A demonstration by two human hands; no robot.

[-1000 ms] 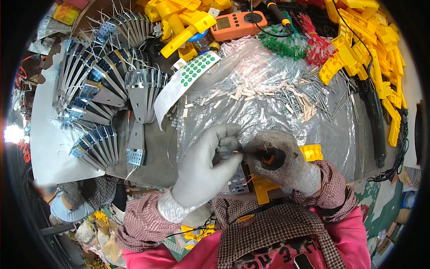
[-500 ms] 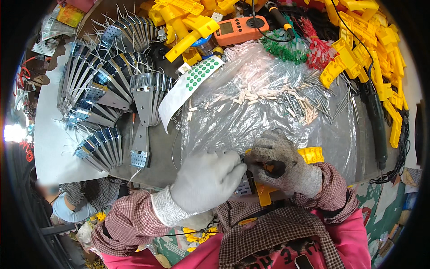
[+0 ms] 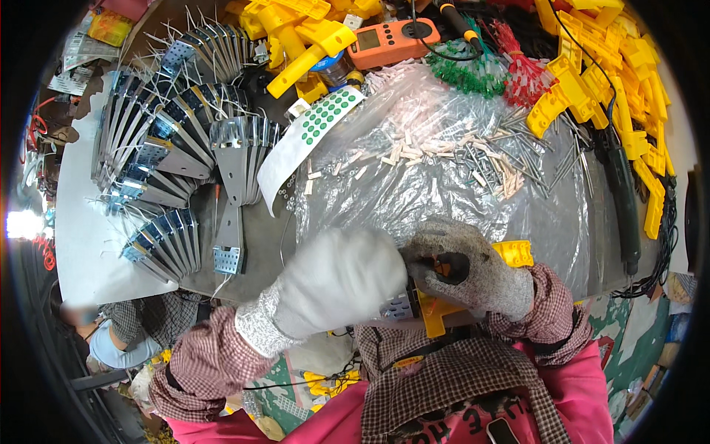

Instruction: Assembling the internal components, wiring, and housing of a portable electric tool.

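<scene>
The left hand (image 3: 336, 274), in a smooth pale-grey glove with a marled knit cuff, is blurred, so whether its fingers are spread or closed I cannot tell. Beside it, the right hand (image 3: 473, 270), in a coarse speckled knit glove, has its fingers bent inward around a dark rounded patch or object; what they hold is unclear. Below the hands, at the surface's near edge, a perforated metal plate (image 3: 400, 306) shows partly, next to an angular, glossy yellow plastic piece (image 3: 436, 317). Crinkled clear plastic sheeting (image 3: 347, 207) covers much of the dark grey surface (image 3: 260, 259), strewn with small pale blocky pieces (image 3: 405, 154) and slender metal rods (image 3: 521, 163).
</scene>
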